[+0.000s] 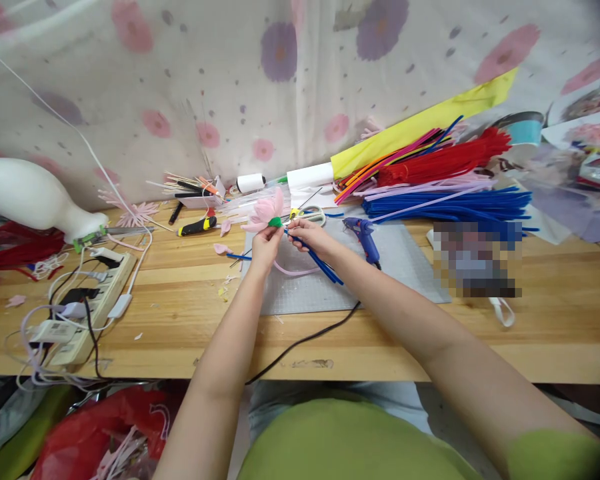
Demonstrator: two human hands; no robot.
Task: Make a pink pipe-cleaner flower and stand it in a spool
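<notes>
Head view, and our left hand pinches the green base of a pink-petalled flower, fingertips partly hidden; our right hand grips blue fuzzy stems. A blue glue gun crosses the grey mat, pixelation masks one item, and a cut-off red plastic bag holds pale pink strips.

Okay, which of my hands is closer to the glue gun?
Your right. The right hand is to the left of the glue gun, with blue stems at its fingers; the left hand is farther left, holding the pink flower near its base.
</notes>
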